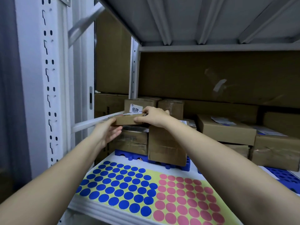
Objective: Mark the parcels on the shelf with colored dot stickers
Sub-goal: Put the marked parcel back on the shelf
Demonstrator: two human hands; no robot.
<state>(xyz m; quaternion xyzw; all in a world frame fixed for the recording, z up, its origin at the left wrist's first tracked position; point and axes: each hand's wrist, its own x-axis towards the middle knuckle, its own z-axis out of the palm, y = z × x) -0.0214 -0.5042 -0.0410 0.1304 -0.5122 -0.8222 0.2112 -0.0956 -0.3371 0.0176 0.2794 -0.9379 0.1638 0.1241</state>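
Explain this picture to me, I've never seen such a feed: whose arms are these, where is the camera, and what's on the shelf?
No machine here: a person's two bare arms, filmed by one head-worn camera looking forward and down into a white metal shelf. Both hands hold a small flat brown cardboard parcel: the left hand supports its near left end from below, the right hand grips its right end. Behind it stand more brown cardboard boxes, some on blue plastic trays. At the front lie a sheet of blue dot stickers and a sheet of pink dot stickers.
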